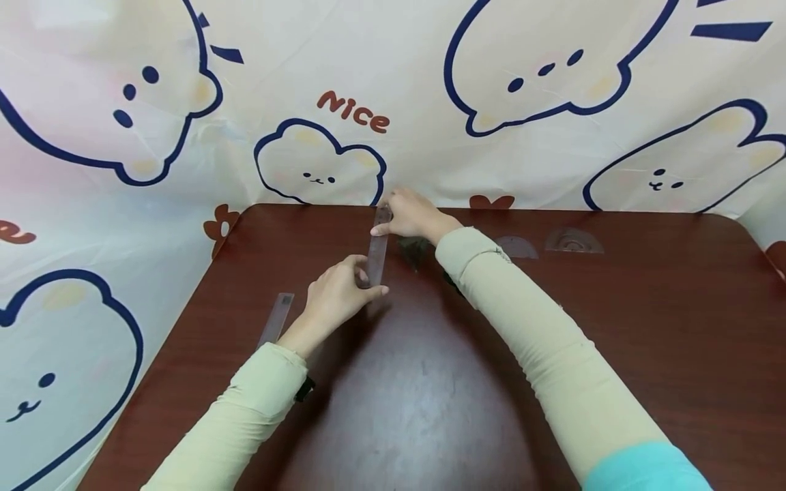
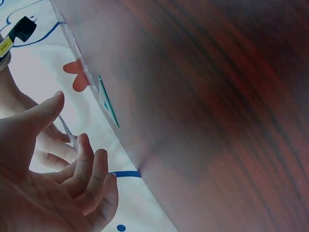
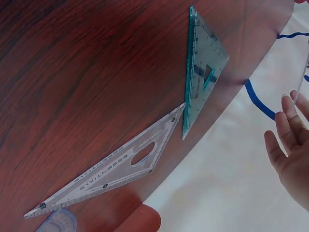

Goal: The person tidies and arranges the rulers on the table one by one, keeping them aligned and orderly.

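Right now I am holding a clear ruler (image 1: 377,249) above the brown table (image 1: 614,341), my left hand (image 1: 336,294) pinching its near end and my right hand (image 1: 413,213) gripping its far end by the table's back edge. A second ruler (image 1: 275,319) is lying beside my left wrist. My right forearm is hiding what are probably the two set squares (image 3: 145,159), the clear one and the green one (image 3: 200,72).

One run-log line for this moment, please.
left hand: pinches clear ruler near end | right hand: holds far end | second ruler: flat on table
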`<state>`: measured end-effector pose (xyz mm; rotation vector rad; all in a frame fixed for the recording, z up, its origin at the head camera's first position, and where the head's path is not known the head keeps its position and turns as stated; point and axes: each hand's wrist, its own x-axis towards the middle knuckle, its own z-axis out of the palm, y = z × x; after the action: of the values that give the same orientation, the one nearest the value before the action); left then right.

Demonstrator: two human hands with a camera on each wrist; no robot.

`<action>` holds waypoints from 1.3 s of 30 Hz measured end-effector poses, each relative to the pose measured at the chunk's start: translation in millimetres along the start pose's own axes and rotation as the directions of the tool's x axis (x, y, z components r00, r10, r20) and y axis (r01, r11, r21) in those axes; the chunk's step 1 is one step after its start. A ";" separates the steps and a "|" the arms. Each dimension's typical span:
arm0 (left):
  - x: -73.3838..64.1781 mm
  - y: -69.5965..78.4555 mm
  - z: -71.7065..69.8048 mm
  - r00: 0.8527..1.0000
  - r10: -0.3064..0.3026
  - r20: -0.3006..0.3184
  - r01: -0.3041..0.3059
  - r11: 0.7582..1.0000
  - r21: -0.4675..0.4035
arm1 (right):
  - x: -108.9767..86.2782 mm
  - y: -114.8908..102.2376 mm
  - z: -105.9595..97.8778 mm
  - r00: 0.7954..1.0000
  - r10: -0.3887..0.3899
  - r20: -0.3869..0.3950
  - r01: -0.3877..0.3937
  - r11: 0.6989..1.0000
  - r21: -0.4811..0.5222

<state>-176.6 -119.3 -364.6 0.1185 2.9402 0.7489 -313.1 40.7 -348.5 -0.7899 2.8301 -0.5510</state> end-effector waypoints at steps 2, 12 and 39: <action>-0.6 -0.1 -0.5 1.000 -0.003 -0.005 0.003 1.000 -0.011 | -0.3 -1.0 -0.5 1.000 -0.003 0.000 0.003 1.000 -0.004; -8.4 -3.2 0.5 1.000 -0.014 -0.021 0.014 1.000 -0.013 | -3.1 -4.4 4.2 0.999 -0.027 -0.017 0.027 1.000 -0.014; -55.3 -29.4 -1.4 0.997 0.009 -0.075 -0.009 1.000 0.006 | -23.8 -31.1 23.0 0.996 -0.079 0.045 0.081 0.996 -0.028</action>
<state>-123.4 -151.3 -372.9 0.1067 3.0148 0.7621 -272.7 21.4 -356.5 -0.9127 2.7829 -0.4973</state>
